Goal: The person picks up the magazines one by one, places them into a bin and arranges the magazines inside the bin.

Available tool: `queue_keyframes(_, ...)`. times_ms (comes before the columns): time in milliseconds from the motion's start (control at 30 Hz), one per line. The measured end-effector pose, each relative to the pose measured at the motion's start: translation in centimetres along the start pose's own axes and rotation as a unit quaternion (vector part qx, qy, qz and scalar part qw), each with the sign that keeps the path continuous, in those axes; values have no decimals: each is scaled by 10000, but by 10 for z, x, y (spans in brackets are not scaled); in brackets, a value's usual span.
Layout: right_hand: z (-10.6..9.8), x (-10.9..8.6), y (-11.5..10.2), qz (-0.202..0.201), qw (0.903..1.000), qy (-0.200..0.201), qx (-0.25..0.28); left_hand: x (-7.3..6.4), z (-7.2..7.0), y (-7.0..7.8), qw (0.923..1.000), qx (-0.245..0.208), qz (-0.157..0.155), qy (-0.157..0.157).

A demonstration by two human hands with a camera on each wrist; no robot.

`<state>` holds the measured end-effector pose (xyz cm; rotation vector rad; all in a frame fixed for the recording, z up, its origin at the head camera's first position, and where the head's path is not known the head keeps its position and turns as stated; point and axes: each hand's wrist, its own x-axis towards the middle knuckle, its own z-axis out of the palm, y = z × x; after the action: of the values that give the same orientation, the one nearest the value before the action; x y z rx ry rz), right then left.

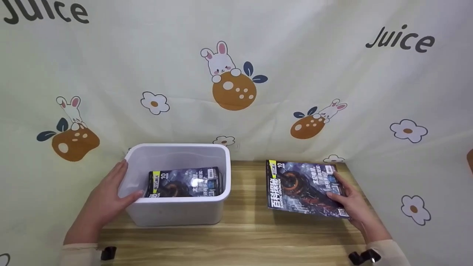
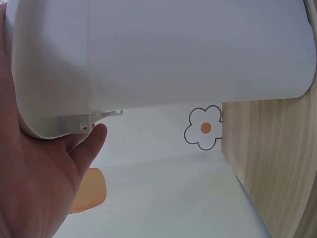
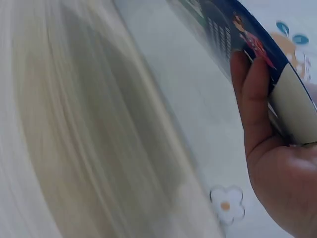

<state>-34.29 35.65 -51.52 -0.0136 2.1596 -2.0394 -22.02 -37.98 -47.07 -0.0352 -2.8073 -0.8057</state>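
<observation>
A white plastic storage bin [image 1: 173,212] stands at the left on the wooden table. My left hand [image 1: 109,197] grips its left rim, with the thumb over the front corner. In the left wrist view the palm lies against the bin wall [image 2: 188,49] and a finger bends by a small handle bracket [image 2: 79,124]. Inside the bin lies a dark magazine [image 1: 188,181] with a yellow corner strip. My right hand [image 1: 351,205] holds a magazine [image 1: 303,188] with a matching cover by its right edge, thumb on the cover. In the right wrist view, fingers [image 3: 255,94] support its blue back cover.
A wood-grain tabletop [image 1: 244,240] lies under the bin. Behind it and along both sides hangs a pale curtain [image 1: 177,55] printed with rabbits, oranges and flowers. Dark wrist devices [image 1: 364,256] show at both sleeves.
</observation>
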Motion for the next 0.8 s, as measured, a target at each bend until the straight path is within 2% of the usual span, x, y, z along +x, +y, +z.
queue_keyframes(200, 32, 3, -19, -210, 9992, 217, 257, -1, 0, 1, 10000, -59, 13, -1)
queue_keyframes(533, 80, 14, -56, -784, 9955, 88, 529, 1, -2, 1, 10000, -78, 19, 32)
queue_keyframes(800, 114, 21, -75, -922, 9937, -81, 624, -2, -1, 1, 10000, -42, 49, 15)
